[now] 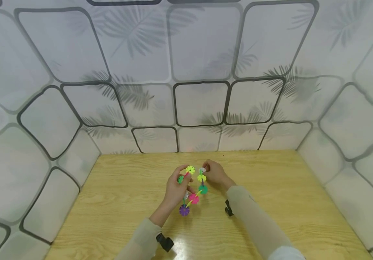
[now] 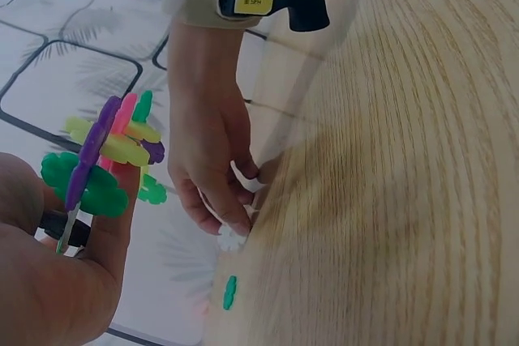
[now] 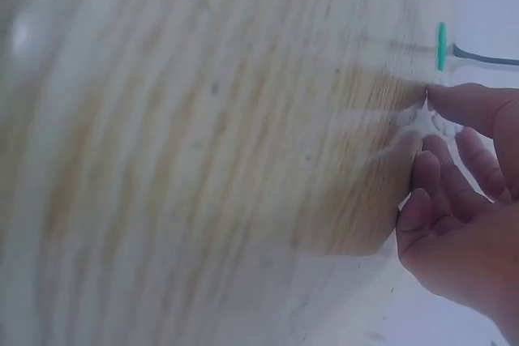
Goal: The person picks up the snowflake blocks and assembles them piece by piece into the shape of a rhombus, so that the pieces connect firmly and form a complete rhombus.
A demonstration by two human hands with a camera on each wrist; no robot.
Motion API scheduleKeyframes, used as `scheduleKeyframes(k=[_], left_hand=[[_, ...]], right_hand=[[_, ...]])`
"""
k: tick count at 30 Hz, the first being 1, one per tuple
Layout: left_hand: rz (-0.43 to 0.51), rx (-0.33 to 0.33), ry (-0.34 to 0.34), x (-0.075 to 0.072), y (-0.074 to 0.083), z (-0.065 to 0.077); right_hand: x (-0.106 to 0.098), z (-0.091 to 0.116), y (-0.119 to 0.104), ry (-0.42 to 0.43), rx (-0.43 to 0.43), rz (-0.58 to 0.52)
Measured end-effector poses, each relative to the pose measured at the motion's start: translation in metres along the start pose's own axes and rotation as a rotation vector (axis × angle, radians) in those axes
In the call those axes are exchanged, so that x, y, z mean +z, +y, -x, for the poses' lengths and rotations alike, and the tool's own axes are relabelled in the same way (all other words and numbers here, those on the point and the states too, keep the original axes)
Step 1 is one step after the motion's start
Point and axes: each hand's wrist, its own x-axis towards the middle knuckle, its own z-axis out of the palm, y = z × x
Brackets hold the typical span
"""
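Observation:
My left hand [image 1: 175, 187] holds a chain of linked plastic snowflake discs between thumb and fingers. A yellow disc [image 1: 190, 170] sits at its fingertips, and a purple disc [image 1: 184, 210], a pink disc [image 1: 193, 198] and a teal-green disc [image 1: 203, 189] show below and to the right. In the left wrist view, the purple disc [image 2: 93, 151] stands edge-on with others stacked behind it. My right hand [image 1: 216, 174] pinches a white disc [image 2: 231, 238] with its fingertips, low at the tabletop. Close by is a small green disc [image 2: 230, 292], seen edge-on.
The hands work over a light wood-grain table [image 1: 124, 202]. A pale sheet [image 1: 202, 104] with dark outlines and leaf prints rises behind the table and along both sides. Black camera mounts sit on the left wrist [image 1: 165, 242] and right wrist [image 1: 228, 208].

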Motion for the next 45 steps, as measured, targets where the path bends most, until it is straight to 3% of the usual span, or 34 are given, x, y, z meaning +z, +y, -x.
scheduleKeyframes(k=[11, 24, 36, 45], left_hand=[[0.007, 0.004, -0.010, 0.000, -0.001, 0.000], [0.007, -0.010, -0.028, -0.001, 0.002, -0.002], [0.000, -0.040, -0.036, -0.002, 0.006, -0.003], [0.008, -0.053, -0.096, -0.011, 0.009, -0.007]], right_hand=[[-0.016, 0.014, -0.005, 0.016, 0.009, -0.181], [-0.038, 0.022, -0.036, 0.040, -0.174, -0.161], [-0.050, 0.030, -0.054, 0.008, -0.205, -0.264], [-0.057, 0.038, -0.061, -0.034, -0.250, -0.351]])
